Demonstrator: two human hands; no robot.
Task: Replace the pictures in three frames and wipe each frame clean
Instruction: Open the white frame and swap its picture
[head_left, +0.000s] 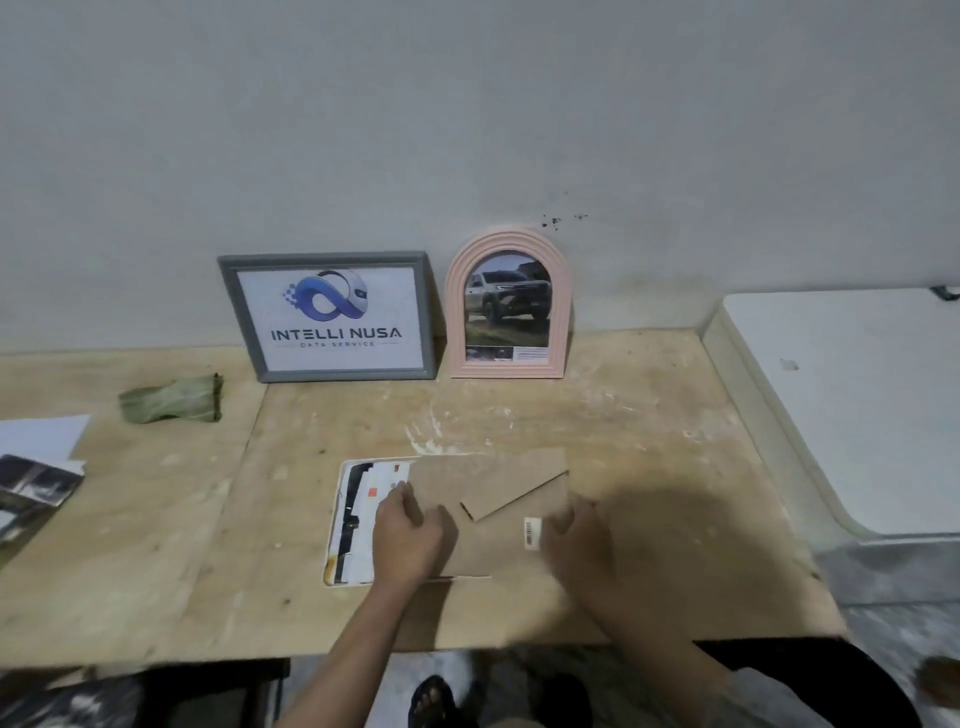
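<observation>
Lying face down on the plywood table is a white frame, its brown backing board shifted toward three o'clock so the paper inside is showing at nine o'clock. The left hand is pressing on the board's nine o'clock edge, fingers curled over it. The right hand is blurred at its three o'clock edge; its grip cannot be told. At twelve o'clock, a grey frame and a pink arched frame are leaning against the wall. A green cloth is lying at ten o'clock, loose prints at nine.
</observation>
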